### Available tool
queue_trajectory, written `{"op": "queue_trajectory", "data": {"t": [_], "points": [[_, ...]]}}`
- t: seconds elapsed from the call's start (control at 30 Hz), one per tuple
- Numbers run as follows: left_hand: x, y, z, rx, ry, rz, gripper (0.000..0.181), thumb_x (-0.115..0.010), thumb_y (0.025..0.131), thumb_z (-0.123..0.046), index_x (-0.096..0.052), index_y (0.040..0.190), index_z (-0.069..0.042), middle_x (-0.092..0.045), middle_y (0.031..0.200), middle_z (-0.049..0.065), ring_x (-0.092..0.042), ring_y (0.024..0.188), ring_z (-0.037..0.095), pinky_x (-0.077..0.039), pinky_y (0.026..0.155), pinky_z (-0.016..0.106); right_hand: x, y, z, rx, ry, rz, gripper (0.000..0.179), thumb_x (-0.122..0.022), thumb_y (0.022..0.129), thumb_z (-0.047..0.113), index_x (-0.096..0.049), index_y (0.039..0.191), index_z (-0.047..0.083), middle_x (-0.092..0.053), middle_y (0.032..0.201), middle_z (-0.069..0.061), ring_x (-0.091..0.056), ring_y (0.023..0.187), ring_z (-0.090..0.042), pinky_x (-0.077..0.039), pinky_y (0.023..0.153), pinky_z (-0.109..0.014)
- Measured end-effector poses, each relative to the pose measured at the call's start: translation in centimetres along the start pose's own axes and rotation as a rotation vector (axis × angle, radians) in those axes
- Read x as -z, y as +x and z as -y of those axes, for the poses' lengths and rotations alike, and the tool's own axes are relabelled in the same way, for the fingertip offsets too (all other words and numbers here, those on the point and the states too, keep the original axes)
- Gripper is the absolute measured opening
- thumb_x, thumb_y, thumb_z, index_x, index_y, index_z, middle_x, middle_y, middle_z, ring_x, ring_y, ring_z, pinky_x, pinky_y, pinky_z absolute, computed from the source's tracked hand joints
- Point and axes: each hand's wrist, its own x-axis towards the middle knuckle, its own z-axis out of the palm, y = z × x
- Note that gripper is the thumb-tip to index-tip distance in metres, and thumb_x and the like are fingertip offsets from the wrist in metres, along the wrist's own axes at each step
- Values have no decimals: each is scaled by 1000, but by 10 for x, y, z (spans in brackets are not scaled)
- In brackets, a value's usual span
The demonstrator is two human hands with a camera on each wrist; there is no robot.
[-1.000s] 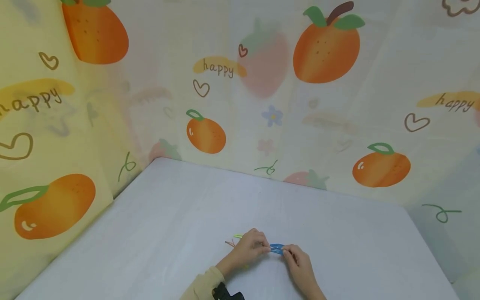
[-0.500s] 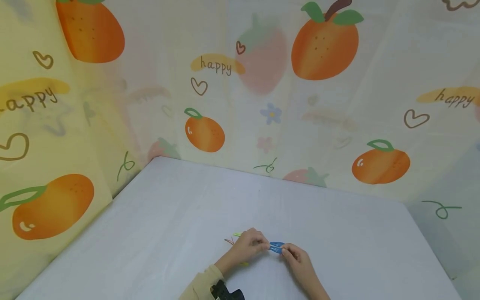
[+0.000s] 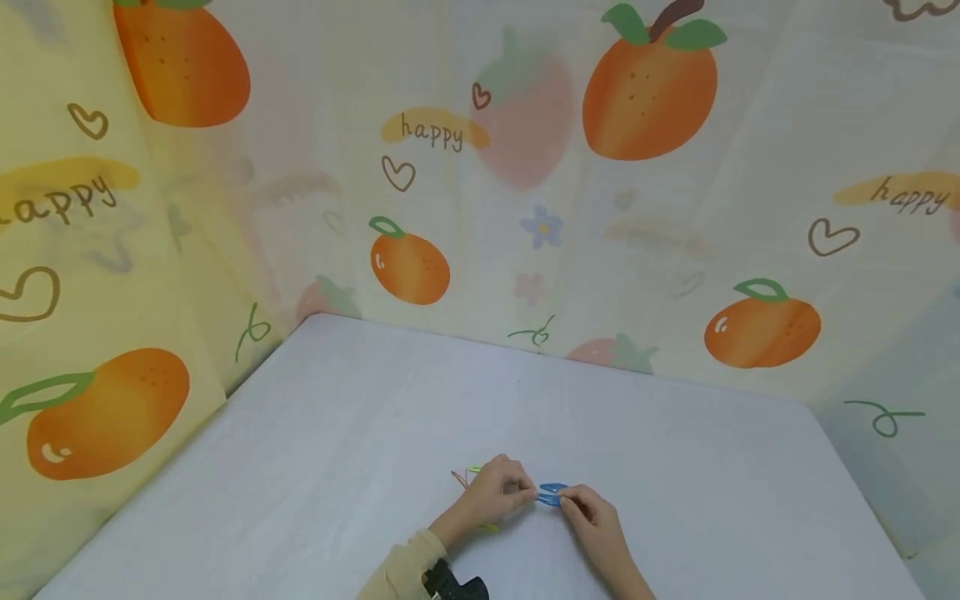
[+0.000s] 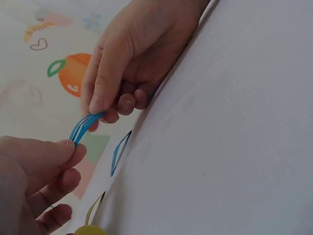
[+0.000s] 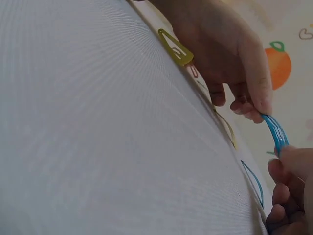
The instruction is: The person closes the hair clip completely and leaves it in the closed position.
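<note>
A blue snap hair clip [image 3: 548, 500] is held in the air between both hands. My left hand [image 3: 491, 493] pinches one end of it with thumb and fingers. The thumb and fingers of my right hand [image 3: 596, 525] pinch the other end, as the right wrist view also shows, with the clip [image 5: 277, 133] bowed slightly between the fingertips. Below it, a second blue hair clip [image 4: 120, 152] lies on the white table, touched by neither hand. Whether the held clip is snapped or unsnapped I cannot tell.
By my left hand lie an olive-yellow hair clip [image 5: 175, 47], another yellowish clip [image 5: 226, 128], a reddish-brown clip [image 3: 460, 478] and a bright green one [image 3: 474, 469]. A yellow round piece [image 4: 90, 230] shows at the left wrist view's bottom edge. A fruit-print curtain [image 3: 480, 250] stands behind the table [image 3: 375, 400].
My right hand has shifted slightly left, and the held clip has dipped a little, so the blue clip behind it shows more separately. Both hands keep their pinch.
</note>
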Motion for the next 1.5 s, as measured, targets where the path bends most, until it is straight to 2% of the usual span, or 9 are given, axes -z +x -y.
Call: {"op": "queue_trajectory", "data": {"t": [0.2, 0.37, 0.53, 0.73, 0.83, 0.97, 1.13, 1.33, 1.5], "points": [[0, 1, -3, -9, 75, -16, 11, -68, 78, -20, -70, 76, -10, -53, 82, -9, -37, 77, 7, -31, 69, 21, 1, 0, -4, 84, 8, 7, 25, -68, 70, -9, -63, 94, -3, -54, 70, -3, -41, 55, -9, -35, 48, -21], [1, 2, -4, 26, 117, 38, 14, -66, 81, -22, -70, 75, -10, -52, 84, -10, -37, 79, 7, -31, 70, 22, 1, 1, -4, 219, -81, -9, 29, -72, 63, -12, -63, 89, -1, -53, 66, -1, -40, 51, -9, -35, 45, -20], [2, 2, -3, 23, 223, 78, 13, -67, 80, -25, -70, 76, -14, -52, 85, -11, -38, 81, 7, -30, 69, 22, 1, 1, 0, 264, -123, -17, 28, -72, 60, -13, -64, 84, -1, -51, 63, 0, -39, 50, -9, -34, 44, -19], [-2, 4, -6, -95, 387, 20, 14, -73, 72, -32, -70, 78, -20, -50, 90, -9, -39, 82, 8, -28, 70, 24, 3, 1, -1, 260, -121, -8, 26, -72, 62, -12, -64, 84, -1, -50, 62, 1, -38, 50, -8, -34, 44, -19], [-5, 4, -6, -121, 459, -4, 14, -74, 71, -35, -70, 75, -22, -50, 90, -9, -40, 82, 8, -29, 71, 26, 4, 1, -1, 256, -112, 1, 25, -72, 63, -12, -64, 84, -1, -49, 61, 0, -38, 50, -8, -34, 44, -19], [-7, 2, -3, -111, 530, -8, 15, -73, 70, -38, -71, 74, -23, -50, 90, -10, -39, 82, 8, -29, 72, 28, 3, 1, 0, 272, -123, 4, 28, -73, 62, -12, -63, 86, -3, -51, 67, -5, -38, 49, -12, -33, 43, -19], [-5, 0, -1, -88, 557, -15, 16, -72, 69, -38, -71, 74, -23, -50, 89, -10, -38, 80, 8, -28, 70, 26, 1, 1, -2, 245, -148, -24, 30, -73, 62, -12, -63, 89, -3, -50, 77, -11, -37, 49, -18, -32, 44, -19], [-5, -2, 1, -44, 564, 0, 16, -72, 70, -38, -71, 75, -23, -49, 88, -12, -36, 80, 7, -27, 70, 26, -3, 0, -27, 201, -163, -36, 25, -72, 65, -10, -64, 84, 3, -50, 81, -5, -37, 50, -13, -32, 44, -20], [-4, -3, 1, -56, 576, -3, 15, -72, 71, -38, -71, 75, -23, -50, 88, -11, -36, 79, 8, -28, 70, 26, -3, 1, -35, 143, -170, -21, 19, -72, 69, -5, -64, 81, 8, -49, 83, 3, -36, 53, -4, -33, 45, -19]]}}
